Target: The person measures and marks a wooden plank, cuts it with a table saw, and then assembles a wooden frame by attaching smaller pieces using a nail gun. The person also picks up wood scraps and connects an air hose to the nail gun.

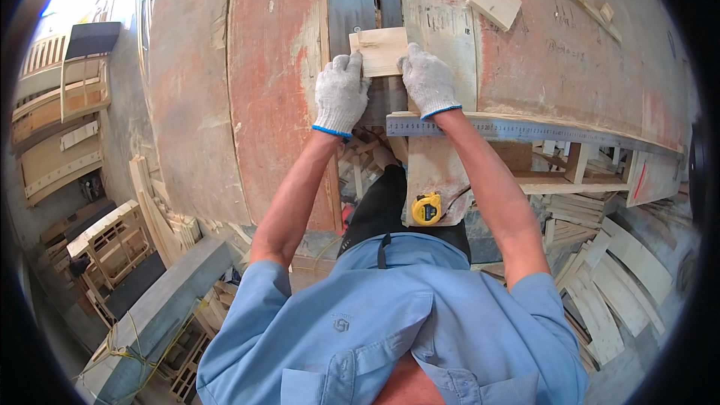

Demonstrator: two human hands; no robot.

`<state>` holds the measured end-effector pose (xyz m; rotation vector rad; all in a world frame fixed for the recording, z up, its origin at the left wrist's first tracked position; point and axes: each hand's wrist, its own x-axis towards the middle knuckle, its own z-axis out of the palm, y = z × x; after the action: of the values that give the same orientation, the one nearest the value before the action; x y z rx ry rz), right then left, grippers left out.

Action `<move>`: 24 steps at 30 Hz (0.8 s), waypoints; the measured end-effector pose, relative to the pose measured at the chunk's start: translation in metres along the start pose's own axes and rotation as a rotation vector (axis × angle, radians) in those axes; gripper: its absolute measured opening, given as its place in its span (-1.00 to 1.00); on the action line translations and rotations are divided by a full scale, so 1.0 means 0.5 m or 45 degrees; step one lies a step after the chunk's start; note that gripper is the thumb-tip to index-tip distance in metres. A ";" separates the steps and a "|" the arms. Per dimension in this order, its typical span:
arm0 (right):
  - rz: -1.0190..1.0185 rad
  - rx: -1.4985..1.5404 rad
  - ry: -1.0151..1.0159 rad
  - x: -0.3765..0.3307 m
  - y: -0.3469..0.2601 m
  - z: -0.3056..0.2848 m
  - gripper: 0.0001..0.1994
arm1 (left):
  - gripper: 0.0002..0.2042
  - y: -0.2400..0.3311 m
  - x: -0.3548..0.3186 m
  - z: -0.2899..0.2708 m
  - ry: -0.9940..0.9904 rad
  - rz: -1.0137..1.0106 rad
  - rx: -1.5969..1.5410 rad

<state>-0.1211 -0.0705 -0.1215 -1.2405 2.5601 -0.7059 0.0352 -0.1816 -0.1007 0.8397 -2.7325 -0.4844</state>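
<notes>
"As the head view looks down on the bench (274, 67), how far along does the work seem?"

"Partway, I'd judge. The pale wooden block (378, 52) is on the bench but not yet let go. Whether it has been cut or measured, I can't tell. The second block (494, 1), loose at its two o'clock, may be left to handle. The steel ruler (495, 128) at four and the yellow tape measure (427, 208) between five and six are unheld."

"And the hands?"

"Both gloved, fingers closed in on the block's opposite edges. It sits at one o'clock from the left hand (340, 94), ten from the right hand (430, 79), touching both, held between them."
</notes>
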 end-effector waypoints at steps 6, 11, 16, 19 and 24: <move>-0.046 -0.049 0.067 0.024 0.011 0.017 -0.79 | -0.54 -0.023 0.033 0.010 0.059 0.057 0.014; -0.117 -0.086 0.165 0.047 0.013 0.024 -0.77 | -0.51 -0.033 0.055 0.006 0.013 0.063 -0.023; -0.120 -0.163 0.193 0.079 0.022 0.039 -0.72 | -0.52 -0.042 0.084 0.005 -0.017 0.050 -0.053; -0.129 -0.174 0.221 0.100 0.027 0.044 -0.70 | -0.54 -0.045 0.103 0.004 -0.029 0.038 -0.053; -0.100 -0.156 0.195 0.131 0.034 0.047 -0.69 | -0.60 -0.060 0.131 0.018 0.003 0.063 -0.066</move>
<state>-0.1645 -0.1205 -0.1489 -1.3823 2.7276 -0.6947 -0.0054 -0.2404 -0.1117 0.7571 -2.7196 -0.5410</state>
